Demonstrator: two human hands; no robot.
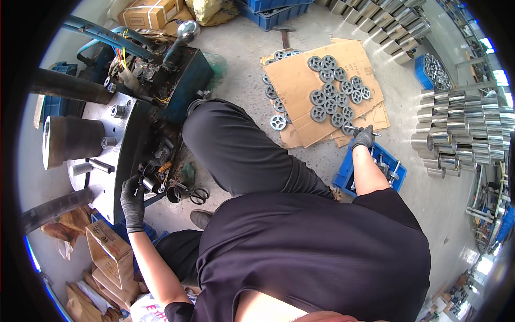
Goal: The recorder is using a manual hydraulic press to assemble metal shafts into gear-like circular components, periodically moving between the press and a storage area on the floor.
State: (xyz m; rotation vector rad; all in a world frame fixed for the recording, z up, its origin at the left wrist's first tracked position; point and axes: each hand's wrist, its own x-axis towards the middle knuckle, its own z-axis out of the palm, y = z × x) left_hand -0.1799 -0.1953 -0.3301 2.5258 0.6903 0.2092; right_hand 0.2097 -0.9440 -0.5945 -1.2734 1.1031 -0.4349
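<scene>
My right hand (pixel 363 138), in a dark grey glove, is closed around a thin metal shaft (pixel 377 134) whose ends stick out on both sides. It is above the near edge of the cardboard, just beyond a blue crate (pixel 395 183) holding more metal shafts. Several grey spoked wheels (pixel 317 97) lie flat on the cardboard sheet (pixel 292 86). At the left, my gloved left hand (pixel 132 203) is beside the edge of the machine's pale metal plate (pixel 115 161), next to a dark cylinder (pixel 151 184). Its fingers are bent together; what they hold is hidden.
Dark round columns (pixel 67 86) and a thick cylinder (pixel 72 142) join the machine plate. Scissors (pixel 199 196) lie near it. Shiny metal tubes (pixel 456 131) are stacked at the right, near a blue bin (pixel 424 73) of small parts. Cardboard boxes (pixel 110 252) stand at lower left.
</scene>
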